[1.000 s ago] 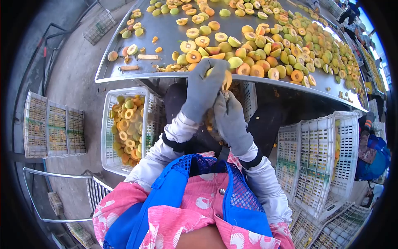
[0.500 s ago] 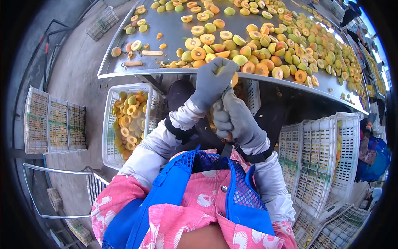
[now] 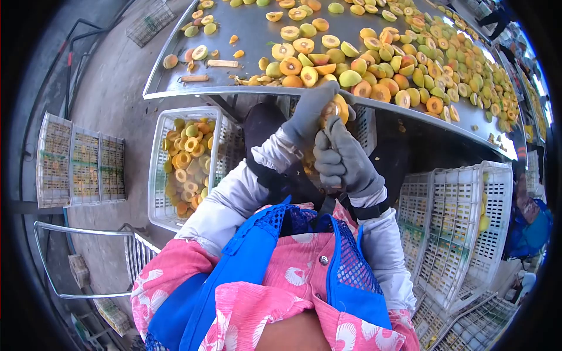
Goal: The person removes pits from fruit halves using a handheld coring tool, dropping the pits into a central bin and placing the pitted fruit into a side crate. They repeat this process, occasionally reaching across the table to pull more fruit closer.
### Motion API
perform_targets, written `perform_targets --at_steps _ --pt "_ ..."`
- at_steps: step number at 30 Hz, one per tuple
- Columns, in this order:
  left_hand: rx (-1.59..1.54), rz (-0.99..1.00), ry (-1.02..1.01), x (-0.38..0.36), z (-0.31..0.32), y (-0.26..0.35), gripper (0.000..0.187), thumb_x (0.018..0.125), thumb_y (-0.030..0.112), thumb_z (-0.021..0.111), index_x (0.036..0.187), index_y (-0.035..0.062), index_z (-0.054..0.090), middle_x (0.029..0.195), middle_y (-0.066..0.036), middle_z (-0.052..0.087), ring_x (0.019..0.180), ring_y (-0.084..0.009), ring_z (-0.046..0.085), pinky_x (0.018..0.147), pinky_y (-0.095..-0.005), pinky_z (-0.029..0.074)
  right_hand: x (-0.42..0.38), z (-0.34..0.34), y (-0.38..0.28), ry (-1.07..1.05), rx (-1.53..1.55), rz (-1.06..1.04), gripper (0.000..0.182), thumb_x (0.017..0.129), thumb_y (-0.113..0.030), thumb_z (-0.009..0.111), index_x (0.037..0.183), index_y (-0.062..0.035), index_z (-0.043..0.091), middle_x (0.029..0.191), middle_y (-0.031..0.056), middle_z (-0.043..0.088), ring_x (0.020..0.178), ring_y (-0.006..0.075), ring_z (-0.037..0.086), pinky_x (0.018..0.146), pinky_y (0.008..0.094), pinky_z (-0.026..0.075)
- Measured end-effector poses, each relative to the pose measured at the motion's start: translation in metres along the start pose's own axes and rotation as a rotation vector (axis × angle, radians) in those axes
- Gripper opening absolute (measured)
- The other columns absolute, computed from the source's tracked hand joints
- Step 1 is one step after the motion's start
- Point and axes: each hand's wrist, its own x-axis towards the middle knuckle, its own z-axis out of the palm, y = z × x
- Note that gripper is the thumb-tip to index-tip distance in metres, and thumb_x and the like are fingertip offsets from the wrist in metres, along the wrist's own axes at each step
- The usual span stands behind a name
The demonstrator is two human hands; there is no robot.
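Note:
My left hand (image 3: 311,114), in a grey glove, is closed around a halved yellow peach (image 3: 341,107) just off the table's near edge. The peach's cut face is turned toward my right hand. My right hand (image 3: 346,157), gloved too, is a fist with its thumb at the cut face. It grips a small pitting tool, mostly hidden by the fingers. Many peach halves (image 3: 291,66) lie on the metal table (image 3: 246,29) beyond my hands, several with stones showing. Two wooden-handled tools, one of them this wooden handle (image 3: 223,63), lie near the table's left corner.
A white crate (image 3: 153,175) of hollowed peach halves stands below the table at left. Another crate is partly hidden beneath my hands. Stacked crates (image 3: 448,228) stand at right, more crates (image 3: 82,161) at left. A metal-framed cart (image 3: 85,231) is nearby; a person in blue (image 3: 530,228) is at far right.
The peach half has turned, so its cut face shows more. My left hand has shifted slightly right and down, and my right thumb has come against the fruit. The view has tilted slightly.

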Motion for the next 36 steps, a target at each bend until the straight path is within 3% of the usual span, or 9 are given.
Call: perform_targets --at_steps 6,8,11,14,16,22,31,33,36 --pt "0.446 0.115 0.069 -0.005 0.011 -0.002 0.03 0.096 0.022 0.05 0.092 -0.002 0.067 0.081 -0.008 0.068 0.072 -0.0122 0.061 0.064 -0.025 0.049 -0.004 -0.029 0.008 -0.002 0.098 0.097 0.05 0.098 -0.061 0.034 0.082 -0.0156 0.045 0.057 -0.009 0.026 0.041 0.0021 0.023 0.035 0.0195 0.021" --pt "0.342 0.16 0.008 0.0 0.003 -0.012 0.025 0.095 0.017 0.05 0.095 0.0011 0.069 0.086 -0.006 0.069 0.077 -0.011 0.061 0.067 -0.0259 0.049 0.017 -0.049 0.017 -0.571 0.461 0.133 0.048 0.1 -0.059 0.032 0.085 -0.0148 0.045 0.055 -0.0081 0.028 0.039 0.0025 0.024 0.032 0.0198 0.022" --pt "0.501 0.497 0.283 0.006 -0.006 -0.058 0.03 0.099 0.023 0.045 0.093 0.0027 0.066 0.085 -0.012 0.068 0.077 -0.0186 0.063 0.073 -0.0321 0.05 0.021 -0.05 0.019 -0.263 0.263 0.058 0.048 0.099 -0.059 0.034 0.086 -0.0142 0.047 0.054 -0.008 0.028 0.036 0.0036 0.023 0.03 0.0203 0.02" --pt "0.711 0.398 0.48 -0.002 -0.016 -0.077 0.028 0.098 0.024 0.048 0.093 0.0042 0.068 0.084 -0.01 0.069 0.075 -0.0177 0.063 0.072 -0.0308 0.05 0.028 -0.05 0.032 -0.067 0.109 0.066 0.049 0.097 -0.061 0.037 0.086 -0.0146 0.049 0.054 -0.0083 0.027 0.036 0.0042 0.022 0.03 0.0207 0.019" --pt "0.002 -0.014 0.496 -0.014 -0.007 -0.054 0.024 0.092 0.025 0.058 0.091 0.0051 0.07 0.081 -0.007 0.069 0.074 -0.0151 0.063 0.07 -0.0303 0.05 0.034 -0.055 0.039 -0.017 0.041 0.022 0.048 0.097 -0.062 0.037 0.087 -0.0152 0.047 0.054 -0.008 0.027 0.037 0.0039 0.02 0.03 0.0206 0.018" --pt "0.438 0.131 0.171 -0.01 -0.015 -0.025 0.022 0.089 0.026 0.062 0.091 0.0074 0.072 0.085 -0.007 0.071 0.075 -0.0134 0.063 0.07 -0.0308 0.051 0.036 -0.047 0.032 -0.458 0.457 0.105 0.045 0.104 -0.05 0.024 0.086 -0.0111 0.038 0.056 -0.0031 0.034 0.036 0.0047 0.03 0.03 0.0208 0.029" --pt "0.502 0.487 1.187 -0.13 -0.177 -0.081 0.02 0.094 0.018 0.056 0.085 0.0037 0.067 0.078 -0.008 0.068 0.067 -0.0155 0.064 0.059 -0.0335 0.05 0.056 -0.1 0.046 -0.072 0.426 0.032 0.046 0.101 -0.052 0.036 0.085 -0.0105 0.046 0.059 -0.0054 0.033 0.043 0.0056 0.028 0.036 0.0214 0.026" --pt "1.647 0.165 1.243 -0.228 -0.242 -0.087 0.014 0.086 0.011 0.056 0.099 0.0099 0.06 0.081 -0.012 0.065 0.076 -0.0273 0.067 0.063 -0.0414 0.052 0.055 -0.133 0.052 0.192 0.361 0.055 0.042 0.099 -0.053 0.045 0.091 -0.0125 0.052 0.061 -0.0072 0.032 0.047 0.0049 0.027 0.04 0.0195 0.026" --pt "0.976 -0.714 1.521 -0.351 -0.334 -0.132 0.057 0.091 0.051 0.05 0.12 0.0032 0.058 0.109 -0.024 0.066 0.102 -0.0392 0.064 0.088 -0.0438 0.05 0.055 -0.108 0.055 0.649 -0.203 -0.107 0.047 0.095 -0.058 0.05 0.095 -0.011 0.052 0.064 -0.0057 0.035 0.049 0.0058 0.032 0.045 0.0227 0.032"
